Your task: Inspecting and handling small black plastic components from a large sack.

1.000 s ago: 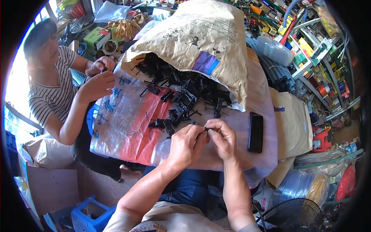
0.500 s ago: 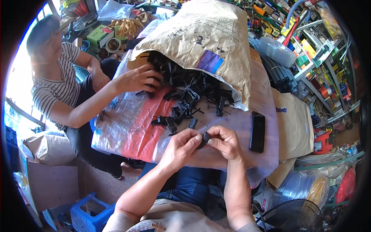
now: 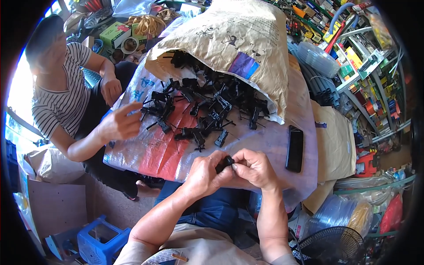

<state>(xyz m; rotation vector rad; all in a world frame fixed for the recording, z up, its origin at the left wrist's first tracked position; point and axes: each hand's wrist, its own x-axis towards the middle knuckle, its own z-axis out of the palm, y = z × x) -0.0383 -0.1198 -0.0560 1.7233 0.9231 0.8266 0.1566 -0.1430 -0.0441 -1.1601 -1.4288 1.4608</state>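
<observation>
Between my two hands, close above the near edge of the covered table, is a small black plastic part (image 3: 225, 162). My left hand (image 3: 205, 175) has its fingers closed round one side of it. Thumb and fingertips of my right hand (image 3: 255, 169) pinch its other side, and much of the part is hidden by the fingers. Just beyond lies a heap of black plastic parts (image 3: 216, 115) with thin prongs, spilling from the mouth of a big tan paper sack (image 3: 258, 33). A single black part (image 3: 221, 138) lies nearest my hands.
A black phone (image 3: 294, 149) lies on the woven plastic sheet at right. At left sits a co-worker in a striped shirt (image 3: 66, 95), one hand (image 3: 121, 123) beside the heap. A blue stool (image 3: 100, 243), a black fan (image 3: 331, 245) and crowded shelves (image 3: 371, 66) surround the table.
The co-worker's hand has drawn back left from the sack's mouth, and more black parts now lie spread on the sheet there. My hands have shifted slightly, still gripping the part.
</observation>
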